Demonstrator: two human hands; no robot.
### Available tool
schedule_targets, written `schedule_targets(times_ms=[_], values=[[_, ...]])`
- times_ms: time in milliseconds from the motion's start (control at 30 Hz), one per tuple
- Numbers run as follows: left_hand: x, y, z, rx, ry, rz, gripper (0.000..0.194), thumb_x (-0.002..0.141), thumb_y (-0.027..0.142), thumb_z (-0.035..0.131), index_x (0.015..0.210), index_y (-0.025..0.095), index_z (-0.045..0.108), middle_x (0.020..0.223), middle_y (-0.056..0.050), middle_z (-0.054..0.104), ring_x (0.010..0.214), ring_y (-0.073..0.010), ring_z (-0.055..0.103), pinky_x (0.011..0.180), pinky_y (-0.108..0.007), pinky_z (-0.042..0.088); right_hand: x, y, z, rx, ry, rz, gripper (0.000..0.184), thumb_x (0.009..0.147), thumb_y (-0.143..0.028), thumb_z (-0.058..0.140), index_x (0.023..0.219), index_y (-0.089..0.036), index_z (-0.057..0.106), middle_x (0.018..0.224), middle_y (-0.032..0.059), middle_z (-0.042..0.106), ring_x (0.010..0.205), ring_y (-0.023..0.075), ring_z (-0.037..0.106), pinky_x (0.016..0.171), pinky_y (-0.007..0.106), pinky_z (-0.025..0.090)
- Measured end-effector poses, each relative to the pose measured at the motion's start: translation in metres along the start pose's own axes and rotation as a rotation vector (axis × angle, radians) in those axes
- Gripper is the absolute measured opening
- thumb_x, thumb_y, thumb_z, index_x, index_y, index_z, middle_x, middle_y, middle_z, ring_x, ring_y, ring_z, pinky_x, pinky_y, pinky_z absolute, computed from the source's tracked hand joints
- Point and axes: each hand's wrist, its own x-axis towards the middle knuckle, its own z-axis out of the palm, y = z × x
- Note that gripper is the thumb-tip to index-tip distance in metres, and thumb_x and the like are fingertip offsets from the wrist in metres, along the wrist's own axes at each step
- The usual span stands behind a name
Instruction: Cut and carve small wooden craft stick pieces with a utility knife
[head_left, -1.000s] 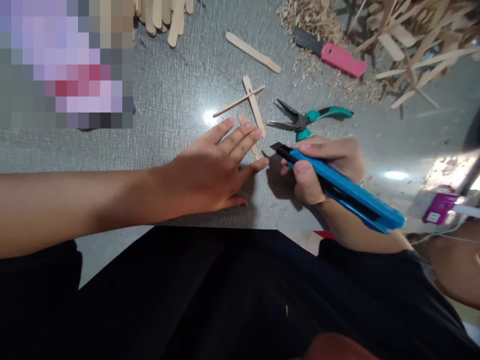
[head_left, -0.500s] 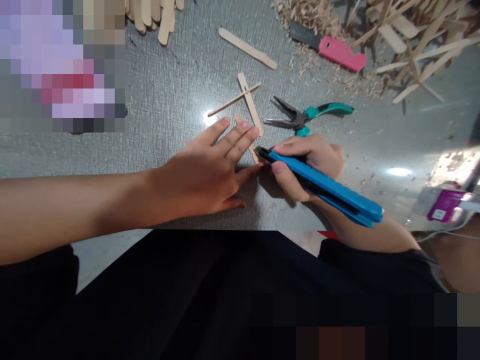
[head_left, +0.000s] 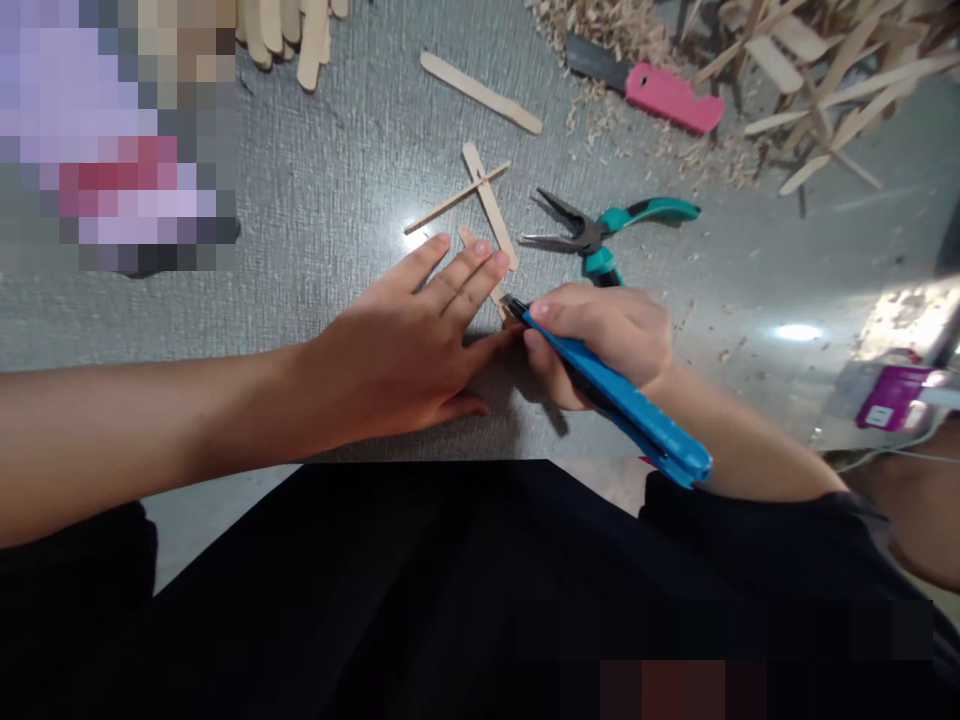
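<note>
My left hand (head_left: 409, 340) lies flat with its fingers spread, pressing a wooden craft stick (head_left: 496, 298) against the table. Much of that stick is hidden under the fingers. In my right hand (head_left: 607, 335) is a blue utility knife (head_left: 637, 405), its tip at the stick's near end. Just beyond my left fingertips, a thin wooden strip (head_left: 450, 203) lies across another craft stick (head_left: 493, 215). Pliers with teal handles (head_left: 592, 235) rest with jaws apart, beyond my right hand.
A loose craft stick (head_left: 480, 92) lies farther back. A pink-handled knife (head_left: 671, 97) sits by a heap of wood shavings (head_left: 615, 35). Piled sticks (head_left: 832, 90) fill the back right, with more sticks (head_left: 281, 35) at the back left. A purple box (head_left: 892, 397) and cable stand at right.
The utility knife has swung, its rear end coming nearer to me and leftward, while its tip stays by the stick's end. My left hand keeps its place on the stick. The view has shifted slightly.
</note>
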Motion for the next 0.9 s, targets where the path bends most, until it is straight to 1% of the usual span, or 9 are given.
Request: schedule_targets(times_ms=[100, 233, 333, 400, 467, 533, 667, 800, 900], values=[[-0.001, 0.0, -0.001, 0.07, 0.009, 0.012, 0.075, 0.111, 0.054, 0.071, 0.174, 0.014, 0.061, 0.196, -0.022, 0.033, 0.183, -0.0537, 0.027, 0.149, -0.073, 0.023, -0.001, 0.004, 0.006, 0.011, 0.032, -0.016, 0.02, 0.106, -0.025, 0.068, 0.123, -0.035, 0.07, 0.078, -0.0032, 0.072, 0.059, 0.0223, 0.069, 0.054, 0.036, 0.055], [-0.002, 0.001, -0.003, 0.143, 0.01, -0.008, 0.076, 0.104, 0.055, 0.084, 0.166, 0.015, 0.071, 0.194, -0.028, 0.035, 0.181, -0.0513, 0.036, 0.151, -0.067, 0.027, -0.003, 0.015, 0.013, 0.079, 0.026, -0.048, 0.025, 0.098, -0.024, 0.071, 0.119, -0.037, 0.067, 0.079, -0.0054, 0.073, 0.06, 0.0204, 0.072, 0.054, 0.032, 0.059], [-0.002, 0.002, -0.005, 0.135, -0.006, -0.021, 0.086, 0.104, 0.056, 0.083, 0.177, 0.017, 0.06, 0.196, -0.025, 0.033, 0.182, -0.0516, 0.033, 0.15, -0.068, 0.027, -0.005, 0.018, 0.012, 0.084, 0.036, -0.024, 0.036, 0.091, -0.023, 0.078, 0.123, -0.038, 0.067, 0.083, -0.0068, 0.079, 0.063, 0.0203, 0.078, 0.055, 0.031, 0.062], [-0.002, 0.004, -0.006, 0.151, -0.024, -0.032, 0.092, 0.105, 0.057, 0.081, 0.183, 0.019, 0.052, 0.196, -0.024, 0.031, 0.183, -0.0508, 0.033, 0.149, -0.067, 0.027, -0.007, 0.015, 0.01, 0.109, 0.027, 0.053, 0.036, 0.091, -0.027, 0.08, 0.122, -0.039, 0.068, 0.085, -0.0066, 0.083, 0.065, 0.022, 0.081, 0.056, 0.034, 0.064], [-0.001, 0.005, -0.008, 0.166, -0.049, -0.041, 0.09, 0.107, 0.058, 0.078, 0.184, 0.02, 0.05, 0.197, -0.024, 0.031, 0.183, -0.0494, 0.033, 0.149, -0.067, 0.026, -0.007, 0.011, 0.007, 0.117, 0.014, 0.13, 0.033, 0.092, -0.028, 0.079, 0.121, -0.04, 0.069, 0.088, -0.0055, 0.086, 0.069, 0.0249, 0.085, 0.059, 0.037, 0.068], [-0.001, 0.007, -0.009, 0.17, -0.066, -0.043, 0.086, 0.108, 0.057, 0.077, 0.183, 0.021, 0.052, 0.197, -0.023, 0.032, 0.184, -0.0481, 0.033, 0.15, -0.066, 0.025, -0.007, 0.007, 0.004, 0.09, 0.04, 0.117, 0.031, 0.094, -0.027, 0.077, 0.121, -0.041, 0.071, 0.09, -0.0046, 0.087, 0.07, 0.0256, 0.086, 0.059, 0.038, 0.07], [-0.001, 0.008, -0.009, 0.178, -0.058, -0.039, 0.082, 0.109, 0.059, 0.077, 0.181, 0.027, 0.055, 0.197, -0.021, 0.033, 0.183, -0.0479, 0.033, 0.149, -0.069, 0.026, -0.007, 0.006, -0.001, 0.173, 0.206, -0.037, 0.035, 0.09, -0.024, 0.083, 0.123, -0.036, 0.078, 0.087, -0.0032, 0.086, 0.063, 0.0216, 0.083, 0.05, 0.03, 0.066], [0.0, 0.008, -0.011, 0.184, -0.084, -0.034, 0.082, 0.109, 0.062, 0.076, 0.181, 0.029, 0.055, 0.196, -0.023, 0.034, 0.183, -0.0484, 0.035, 0.147, -0.071, 0.03, -0.01, 0.009, 0.001, 0.067, 0.249, 0.025, 0.04, 0.085, -0.026, 0.084, 0.124, -0.031, 0.078, 0.075, -0.0036, 0.079, 0.051, 0.0206, 0.075, 0.04, 0.03, 0.055], [0.001, 0.009, -0.013, 0.184, -0.103, -0.04, 0.081, 0.112, 0.062, 0.072, 0.182, 0.027, 0.054, 0.195, -0.025, 0.034, 0.183, -0.0488, 0.034, 0.147, -0.071, 0.029, -0.011, 0.007, 0.006, 0.025, 0.226, 0.062, 0.04, 0.085, -0.034, 0.084, 0.124, -0.033, 0.075, 0.076, -0.0055, 0.078, 0.049, 0.0198, 0.072, 0.038, 0.031, 0.05]])
